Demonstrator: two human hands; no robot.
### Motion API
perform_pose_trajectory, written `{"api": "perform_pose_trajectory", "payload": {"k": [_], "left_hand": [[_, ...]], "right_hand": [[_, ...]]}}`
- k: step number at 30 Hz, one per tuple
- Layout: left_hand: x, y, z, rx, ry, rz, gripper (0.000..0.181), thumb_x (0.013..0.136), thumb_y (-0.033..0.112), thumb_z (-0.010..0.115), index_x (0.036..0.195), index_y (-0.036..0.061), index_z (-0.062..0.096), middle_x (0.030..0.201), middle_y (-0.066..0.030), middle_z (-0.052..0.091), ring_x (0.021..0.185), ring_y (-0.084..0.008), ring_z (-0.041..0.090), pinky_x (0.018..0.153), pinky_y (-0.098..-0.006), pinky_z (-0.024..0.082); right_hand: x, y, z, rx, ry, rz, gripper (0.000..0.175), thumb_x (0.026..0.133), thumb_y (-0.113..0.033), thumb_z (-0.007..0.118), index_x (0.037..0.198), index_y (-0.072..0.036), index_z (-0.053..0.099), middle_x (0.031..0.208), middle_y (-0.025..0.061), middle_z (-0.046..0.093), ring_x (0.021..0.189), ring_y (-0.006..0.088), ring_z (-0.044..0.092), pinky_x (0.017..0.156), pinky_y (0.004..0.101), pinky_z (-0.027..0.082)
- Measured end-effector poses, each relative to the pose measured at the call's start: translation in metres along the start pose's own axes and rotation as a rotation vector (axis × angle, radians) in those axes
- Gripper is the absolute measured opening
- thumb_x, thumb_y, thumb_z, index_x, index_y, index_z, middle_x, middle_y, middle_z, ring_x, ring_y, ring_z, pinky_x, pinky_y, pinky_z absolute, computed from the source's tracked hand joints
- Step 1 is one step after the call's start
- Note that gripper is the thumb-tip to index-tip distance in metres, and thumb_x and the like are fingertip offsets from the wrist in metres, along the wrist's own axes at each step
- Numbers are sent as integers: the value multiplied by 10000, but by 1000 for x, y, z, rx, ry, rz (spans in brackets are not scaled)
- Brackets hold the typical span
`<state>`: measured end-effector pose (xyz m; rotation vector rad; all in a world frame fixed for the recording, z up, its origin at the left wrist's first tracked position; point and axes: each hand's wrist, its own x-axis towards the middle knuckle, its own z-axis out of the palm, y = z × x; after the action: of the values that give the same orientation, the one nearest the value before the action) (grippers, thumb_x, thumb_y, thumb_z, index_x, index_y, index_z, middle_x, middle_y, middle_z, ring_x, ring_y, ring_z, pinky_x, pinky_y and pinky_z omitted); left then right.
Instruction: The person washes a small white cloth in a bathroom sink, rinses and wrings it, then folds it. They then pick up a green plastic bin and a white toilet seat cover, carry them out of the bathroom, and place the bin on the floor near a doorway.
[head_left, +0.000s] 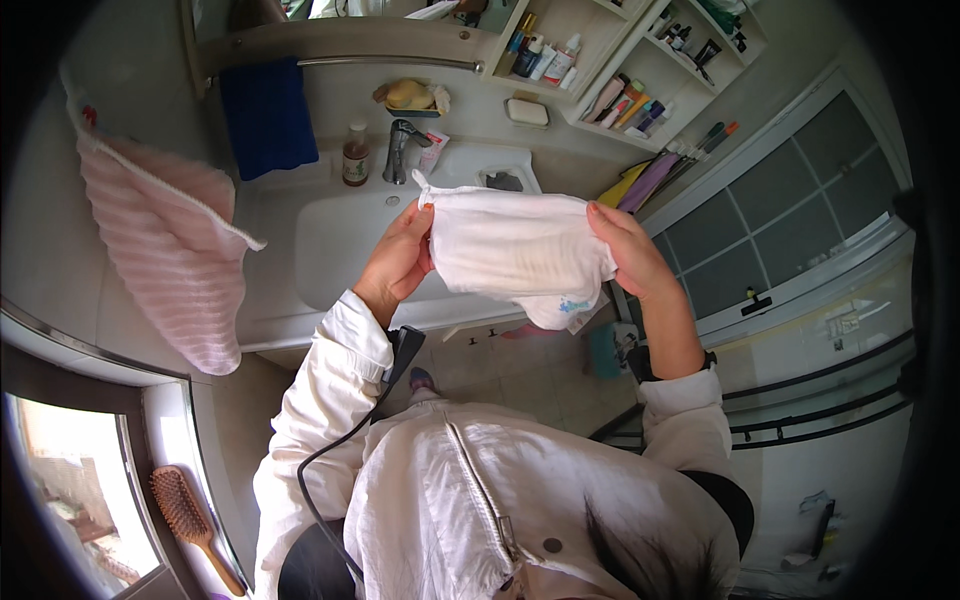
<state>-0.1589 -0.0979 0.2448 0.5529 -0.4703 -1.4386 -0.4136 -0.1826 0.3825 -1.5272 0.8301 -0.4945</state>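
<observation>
A white cloth (517, 244) with a hanging loop at its left corner and a small blue print near its lower edge is stretched between my two hands. My left hand (401, 255) grips its left end, thumb on top. On the right end, my right hand (630, 244) pinches the upper edge, its fingers partly hidden behind the cloth. The cloth hangs over the front right part of a white washbasin (337, 255). Behind it stand a chrome faucet (397, 154), a bottle of amber liquid (356, 157) and a white tube (433, 150).
A pink striped towel (165, 255) hangs at the left, a blue towel (270, 120) on a rail. Soap (527, 112) and a dish with a yellow item (412, 95) sit behind the basin. Shelves (540, 86) hold toiletries. A hairbrush (184, 510) lies lower left; a glazed door (780, 210) is right.
</observation>
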Motion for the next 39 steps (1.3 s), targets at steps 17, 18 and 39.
{"api": "perform_pose_trajectory", "payload": {"k": [17, 18, 39], "left_hand": [[1, 4, -6, 147, 99, 100, 290, 996, 275, 446, 1119, 49, 578, 1006, -26, 643, 877, -103, 589, 792, -249, 479], [1, 4, -7, 112, 71, 100, 294, 995, 277, 446, 1127, 50, 577, 1013, -28, 642, 885, -106, 591, 801, -254, 481], [-12, 17, -13, 43, 74, -8, 285, 1004, 235, 405, 1133, 34, 562, 1058, -66, 633, 938, -151, 607, 849, -292, 493]], "right_hand": [[-5, 7, -11, 242, -67, 170, 389, 980, -284, 463, 1181, 42, 535, 1135, 106, 609, 993, 154, 602, 846, 298, 491], [-4, 8, -10, 258, -70, 173, 390, 980, -281, 462, 1183, 44, 532, 1137, 108, 607, 994, 156, 601, 848, 299, 491], [-1, 69, 3, 301, -1, 185, 311, 962, -220, 506, 1144, 27, 554, 1104, 65, 612, 958, 128, 600, 808, 260, 483]]}}
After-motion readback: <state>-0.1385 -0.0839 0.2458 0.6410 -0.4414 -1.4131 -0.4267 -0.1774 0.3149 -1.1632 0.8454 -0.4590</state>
